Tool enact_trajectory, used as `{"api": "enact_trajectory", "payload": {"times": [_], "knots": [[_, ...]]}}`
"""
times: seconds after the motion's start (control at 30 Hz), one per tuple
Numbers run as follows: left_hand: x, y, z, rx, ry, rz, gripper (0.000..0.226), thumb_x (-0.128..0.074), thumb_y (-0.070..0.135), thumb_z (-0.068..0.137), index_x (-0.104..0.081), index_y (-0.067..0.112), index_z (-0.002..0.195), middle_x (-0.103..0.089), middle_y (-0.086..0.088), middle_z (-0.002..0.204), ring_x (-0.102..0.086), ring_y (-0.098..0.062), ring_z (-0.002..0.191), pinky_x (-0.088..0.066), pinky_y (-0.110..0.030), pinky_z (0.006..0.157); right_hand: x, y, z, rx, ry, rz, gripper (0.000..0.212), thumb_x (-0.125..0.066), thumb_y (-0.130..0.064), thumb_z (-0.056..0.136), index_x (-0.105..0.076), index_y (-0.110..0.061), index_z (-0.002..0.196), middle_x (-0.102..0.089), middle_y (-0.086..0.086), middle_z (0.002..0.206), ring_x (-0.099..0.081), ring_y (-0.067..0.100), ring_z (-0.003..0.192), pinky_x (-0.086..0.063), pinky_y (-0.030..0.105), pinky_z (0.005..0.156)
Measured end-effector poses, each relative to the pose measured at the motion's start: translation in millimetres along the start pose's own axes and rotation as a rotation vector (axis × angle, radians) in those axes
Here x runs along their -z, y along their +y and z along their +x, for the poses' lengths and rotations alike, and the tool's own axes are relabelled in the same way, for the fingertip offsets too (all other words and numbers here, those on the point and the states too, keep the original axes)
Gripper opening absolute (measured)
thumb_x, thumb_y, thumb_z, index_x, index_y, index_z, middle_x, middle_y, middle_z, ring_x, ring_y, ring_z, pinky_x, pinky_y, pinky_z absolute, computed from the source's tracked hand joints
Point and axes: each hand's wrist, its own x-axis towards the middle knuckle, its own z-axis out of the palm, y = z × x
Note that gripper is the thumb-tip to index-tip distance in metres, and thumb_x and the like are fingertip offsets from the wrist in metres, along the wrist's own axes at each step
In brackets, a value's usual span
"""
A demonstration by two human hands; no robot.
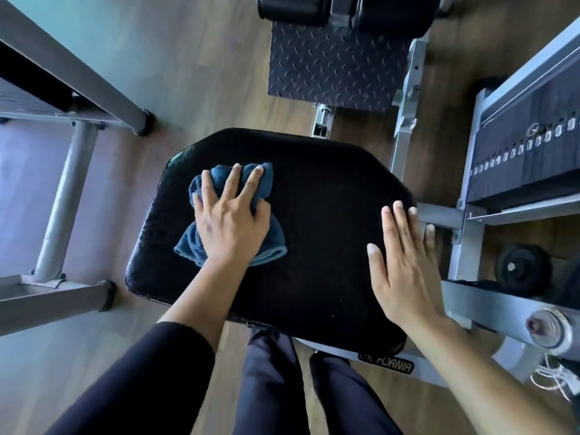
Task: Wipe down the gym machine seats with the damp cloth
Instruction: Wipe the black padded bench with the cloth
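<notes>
The cloth [263, 186] is a single dark blue terry rag, bunched into rumpled folds, with a paler band along the hem nearest me. It lies on the left half of the seat [314, 215], touching the pad and pinned under my left grip [229, 221]. That grip is spread wide: four fingers straight and fanned over the fabric, thumb laid against the bundle's right side, palm pressing down.

The seat is one broad black pad with clipped corners, a faint grain and a stitched seam along its near left edge. My right grip [405, 265] lies flat and wide on its right side, holding nothing, with the outer fingers reaching over the edge.

Beyond the seat I count one black tread-patterned footplate [332, 67] and two black roller pads [292, 7] at the top. To the right stands one weight stack [527, 158] with a row of white markers, and one small black disc [522, 270] sits below it. Grey frame tubes [69, 196] stand on the wooden floor [204, 73] to the left.
</notes>
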Motion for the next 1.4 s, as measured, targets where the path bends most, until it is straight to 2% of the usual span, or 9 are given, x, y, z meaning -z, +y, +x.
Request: {"api": "enact_trajectory", "payload": {"times": [0.27, 0.33, 0.43, 0.57, 0.9, 1.0, 1.1, 1.23, 1.4], "knots": [[-5, 37, -31, -0.473, -0.001, -0.078, 0.049, -0.048, 0.036, 0.085, -0.052, 0.035, 0.135, -0.049, 0.001, 0.142, -0.033, -0.042, 0.135, -0.033, -0.053, 0.105, 7, -14, 46, -0.033, 0.028, 0.038, 0.062, -0.016, -0.041, 0.096, -0.015, -0.011, 0.151, -0.008, 0.007, 0.159, 0.001, 0.019, 0.147, 0.007, 0.036, 0.118], [-1, 0, -30, -0.453, 0.047, -0.094, 0.049, -0.049, 0.032, 0.084, -0.055, 0.032, 0.133, -0.051, 0.000, 0.140, -0.037, -0.042, 0.132, -0.036, -0.052, 0.103, 7, -15, 55, -0.026, 0.011, 0.012, 0.062, -0.016, -0.041, 0.097, -0.012, -0.012, 0.152, -0.005, 0.006, 0.159, 0.002, 0.019, 0.147, 0.008, 0.035, 0.117], [2, -34, -3, -0.170, 0.051, -0.047, 0.049, -0.045, 0.035, 0.085, -0.054, 0.035, 0.133, -0.050, 0.001, 0.141, -0.036, -0.041, 0.133, -0.034, -0.054, 0.105, 5, -14, 62, -0.026, -0.015, -0.028, 0.063, -0.015, -0.041, 0.097, -0.008, -0.012, 0.152, -0.002, 0.006, 0.159, 0.004, 0.020, 0.147, 0.010, 0.036, 0.117], [-1, -1, 45, 0.119, -0.027, -0.061, 0.051, -0.043, 0.041, 0.087, -0.042, 0.043, 0.138, -0.039, 0.008, 0.149, -0.018, -0.035, 0.142, -0.016, -0.051, 0.115, 1, -13, 64, -0.035, -0.022, -0.046, 0.062, -0.016, -0.040, 0.097, -0.010, -0.010, 0.151, -0.005, 0.007, 0.159, 0.002, 0.023, 0.147, 0.008, 0.038, 0.118], [-9, 84, -11, -0.364, -0.156, -0.183, 0.054, -0.041, 0.045, 0.089, -0.040, 0.033, 0.143, -0.038, 0.003, 0.150, -0.014, -0.036, 0.144, -0.020, -0.055, 0.112, 3, -2, 53, -0.095, 0.032, 0.107, 0.063, -0.014, -0.040, 0.095, -0.020, -0.010, 0.150, -0.015, 0.005, 0.158, -0.004, 0.018, 0.146, 0.004, 0.037, 0.119], [4, 60, -5, -0.394, -0.169, -0.387, 0.054, -0.038, 0.045, 0.092, -0.035, 0.034, 0.145, -0.020, 0.003, 0.158, -0.009, -0.030, 0.146, -0.017, -0.043, 0.117, 9, -15, 56, -0.199, 0.102, 0.256, 0.064, -0.016, -0.039, 0.093, -0.024, -0.009, 0.149, -0.018, 0.007, 0.157, -0.007, 0.019, 0.146, 0.003, 0.032, 0.117], [9, 20, 27, -0.317, -0.031, -0.312, 0.051, -0.034, 0.042, 0.094, -0.039, 0.033, 0.143, -0.022, 0.000, 0.157, -0.018, -0.031, 0.144, -0.023, -0.040, 0.112, 19, -55, 63, -0.217, 0.125, 0.342, 0.062, -0.019, -0.039, 0.095, -0.025, -0.010, 0.149, -0.019, 0.007, 0.157, -0.011, 0.021, 0.146, -0.006, 0.038, 0.120], [-2, -27, 76, -0.229, -0.078, -0.182, 0.051, -0.032, 0.036, 0.094, -0.036, 0.030, 0.145, -0.024, -0.003, 0.156, -0.019, -0.035, 0.143, -0.025, -0.049, 0.114, 10, -125, 63, -0.083, 0.044, 0.191, 0.061, -0.026, -0.041, 0.096, -0.025, -0.011, 0.149, -0.021, 0.008, 0.157, -0.016, 0.029, 0.145, -0.019, 0.049, 0.117], [-13, -37, 104, -0.357, -0.185, -0.081, 0.053, -0.027, 0.040, 0.096, -0.029, 0.028, 0.148, -0.020, -0.004, 0.158, -0.011, -0.033, 0.145, -0.012, -0.049, 0.117, -14, -128, 70, -0.054, -0.021, -0.025, 0.066, -0.031, -0.053, 0.093, -0.024, -0.019, 0.150, -0.016, 0.005, 0.159, -0.021, 0.030, 0.143, -0.013, 0.056, 0.115]]}}
